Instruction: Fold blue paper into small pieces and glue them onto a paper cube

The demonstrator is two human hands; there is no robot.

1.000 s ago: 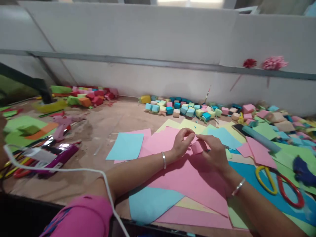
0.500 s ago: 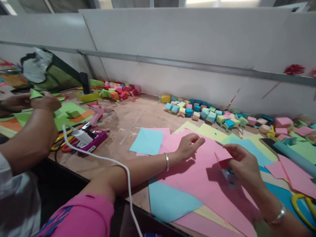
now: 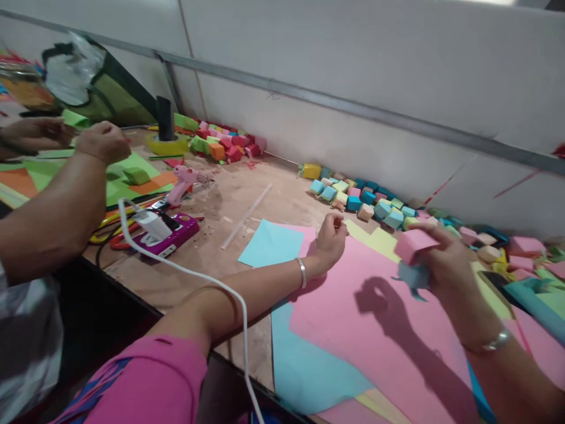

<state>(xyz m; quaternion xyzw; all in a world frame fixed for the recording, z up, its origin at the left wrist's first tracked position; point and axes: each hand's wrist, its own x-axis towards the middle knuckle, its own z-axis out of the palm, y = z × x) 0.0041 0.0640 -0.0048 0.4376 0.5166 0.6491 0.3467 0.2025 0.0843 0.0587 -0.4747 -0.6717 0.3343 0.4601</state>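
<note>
In the head view, my right hand point(image 3: 445, 259) is raised over the sheets, gripping a small paper box point(image 3: 415, 246) with a pink top. Below the pink part hangs a light blue piece point(image 3: 414, 277) with small curled ends; whether the two are joined I cannot tell. My left hand point(image 3: 332, 240) rests by the upper left part of a large pink paper sheet point(image 3: 353, 330), its fingers curled together. What they hold, if anything, is hidden. Light blue paper point(image 3: 271, 242) lies beside my left wrist, and another blue sheet point(image 3: 309, 365) shows under the pink one.
Small paper cubes point(image 3: 354, 203) line the wall. A white cable point(image 3: 207, 284) crosses my left forearm from a purple power strip point(image 3: 174, 238). Nearby lie a pink glue gun point(image 3: 182, 182) and yellow tape point(image 3: 168, 145). At left are another person's hands point(image 3: 102, 142).
My right hand has lifted and turned, bringing the pink and blue paper box into clear view. My left hand has drawn slightly back, its fingers curling in. The view has tilted down.
</note>
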